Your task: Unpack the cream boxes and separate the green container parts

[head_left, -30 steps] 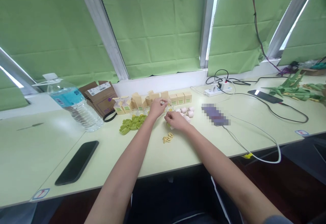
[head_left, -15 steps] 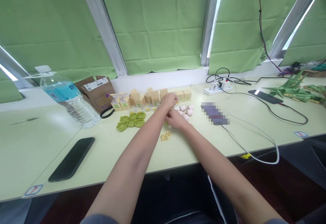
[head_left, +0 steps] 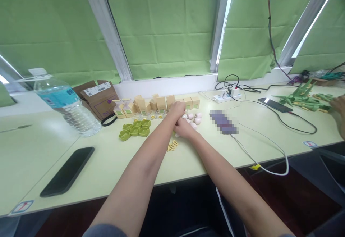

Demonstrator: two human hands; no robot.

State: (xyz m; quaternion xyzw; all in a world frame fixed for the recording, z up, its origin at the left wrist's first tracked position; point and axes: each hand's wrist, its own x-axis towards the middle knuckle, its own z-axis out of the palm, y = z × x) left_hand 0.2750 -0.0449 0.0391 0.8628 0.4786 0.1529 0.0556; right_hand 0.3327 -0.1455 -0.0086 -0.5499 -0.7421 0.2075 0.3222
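Observation:
My left hand (head_left: 178, 109) is closed beside a row of small tan boxes (head_left: 161, 104), several with raised flaps. Just in front, my right hand (head_left: 183, 127) is closed too, and the two hands overlap. What either holds is hidden behind the knuckles. Several small pale pink pots (head_left: 197, 120) lie right of the hands. Small clear pieces with yellow centres (head_left: 153, 115) line the front of the boxes. To the left sits a cluster of green leaf-edged cups (head_left: 134, 131). Yellow loops (head_left: 172, 145) lie nearer the table edge, below my right hand.
A large water bottle (head_left: 67, 104) leans at the left beside an open brown carton (head_left: 98, 98). A black phone (head_left: 68, 170) lies in front. On the right are a blurred-out phone (head_left: 223, 122), cables, a power strip (head_left: 228, 96), green pieces (head_left: 304, 98) and another person's hand (head_left: 338, 105).
My left hand has come down slightly, closer to my right hand. Another person's hand has appeared at the right edge. The view has shifted a little to the right.

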